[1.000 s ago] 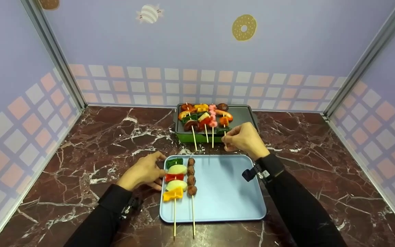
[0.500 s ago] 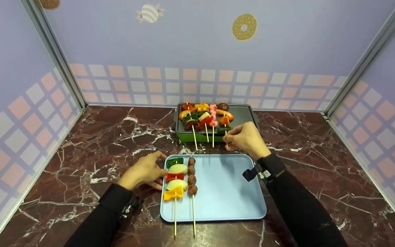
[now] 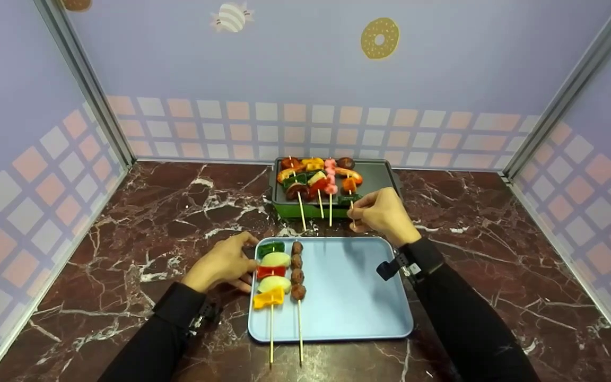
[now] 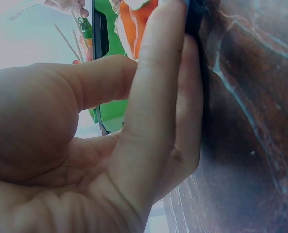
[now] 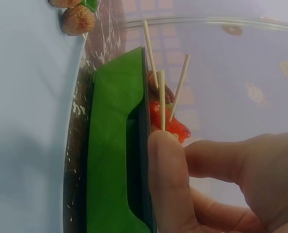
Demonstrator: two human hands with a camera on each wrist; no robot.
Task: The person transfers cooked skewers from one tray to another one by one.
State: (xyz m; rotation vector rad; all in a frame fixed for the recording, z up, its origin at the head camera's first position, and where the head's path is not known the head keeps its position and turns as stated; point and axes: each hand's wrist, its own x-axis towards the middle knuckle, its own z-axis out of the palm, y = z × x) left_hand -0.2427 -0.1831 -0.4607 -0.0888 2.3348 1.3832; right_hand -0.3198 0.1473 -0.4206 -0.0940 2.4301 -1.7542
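Observation:
My right hand (image 3: 385, 215) pinches the bare stick of a vegetable skewer (image 3: 349, 185) between thumb and fingers. That skewer, with orange and green pieces, lies over the right half of a green grill with a dark plate (image 3: 374, 178). In the right wrist view, its thumb and fingers (image 5: 170, 179) are close to the grill's front (image 5: 112, 121). My left hand (image 3: 226, 262) lies at the left rim of a light blue tray (image 3: 356, 297), fingertips at the edge. On the tray are a vegetable skewer (image 3: 272, 271) and a meatball skewer (image 3: 297, 268), side by side.
Several other skewers lie on the grill, among them one with pink pieces (image 3: 330, 175) and one ending in a mushroom (image 3: 297, 191); their sticks overhang the front. Panels (image 3: 305, 63) enclose the marbled counter (image 3: 178, 207) at the back and sides.
My right hand and the pinched stick have shifted very slightly to the right. My left hand keeps its place at the tray rim, and the tray's skewers lie as before.

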